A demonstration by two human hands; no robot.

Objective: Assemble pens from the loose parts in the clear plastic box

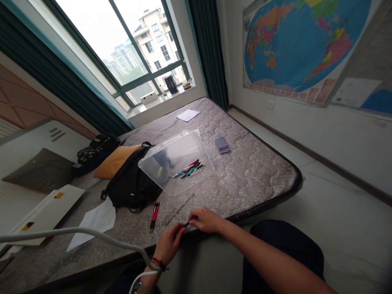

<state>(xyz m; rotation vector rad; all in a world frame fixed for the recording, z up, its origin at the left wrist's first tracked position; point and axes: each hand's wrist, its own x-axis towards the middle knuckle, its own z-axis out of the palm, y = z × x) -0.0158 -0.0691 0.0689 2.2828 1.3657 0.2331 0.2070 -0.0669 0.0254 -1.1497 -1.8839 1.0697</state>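
Observation:
My left hand [169, 241], with a red bracelet at the wrist, is closed around one end of a small dark pen [185, 224] with a touch of red. The fingertips of my right hand [204, 219] pinch its other end. Both hands are at the near edge of the mattress [257, 175], and my fingers hide most of the pen. To their left lie red-and-black pens [154, 217], side by side. Beyond my hands, a clear plastic bin [153, 169] holds several loose pens [190, 168], black, teal, red and white.
A black backpack [130, 183] sits against the bin's left side. Papers [98, 220] and a white box [58, 208] lie farther left. A grey cable [101, 234] crosses in front, near my left wrist. A blurred-out small item [222, 145] rests right of the bin.

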